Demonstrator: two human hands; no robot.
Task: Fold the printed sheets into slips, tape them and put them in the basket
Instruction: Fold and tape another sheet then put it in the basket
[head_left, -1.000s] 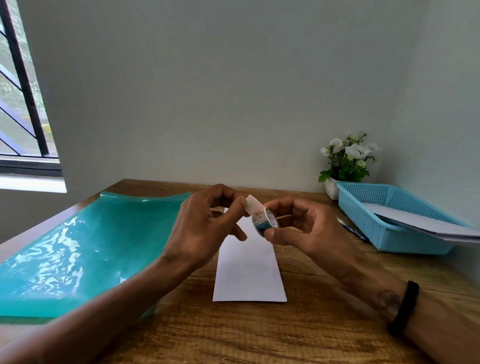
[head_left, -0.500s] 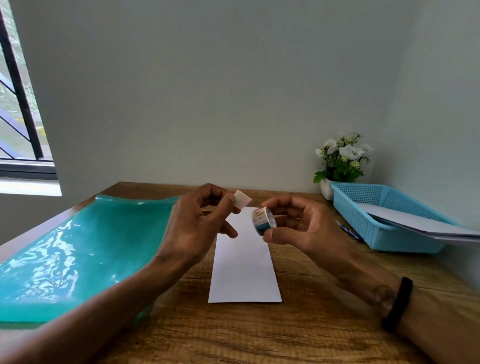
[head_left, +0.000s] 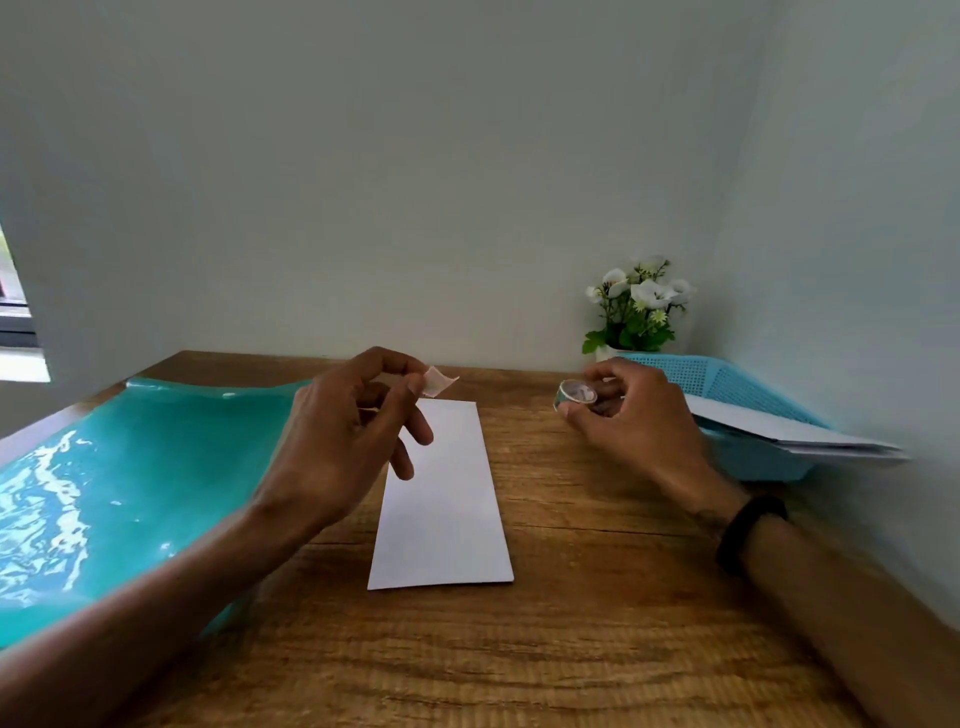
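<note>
A folded white slip (head_left: 441, 493) lies flat on the wooden tabletop (head_left: 597, 597), its long sides running away from the person and its near short edge closest to the camera. Above its far end, the left hand (head_left: 343, 436) holds a small torn piece of tape (head_left: 439, 380), pinched between the thumb and forefinger; the piece sticks out to the right of the fingertips and curls slightly. The other left fingers hang loosely curled over the slip's left edge without touching it, as far as can be told.

To the right of the slip and apart from it, the right hand (head_left: 634, 415) grips a small tape roll (head_left: 576, 393), its fingers curled around the far side and the thumb under the near rim. A black band (head_left: 748, 530) circles the right wrist.

Just behind and right of that hand stands a blue basket (head_left: 727, 384) against the wall, with white folded sheets (head_left: 789, 436) lying in it and jutting out over its right edge. A small pot of white flowers (head_left: 639, 306) stands in the corner behind the basket. A glossy teal mat (head_left: 130, 478) covers the left part of the tabletop, under the left forearm.
</note>
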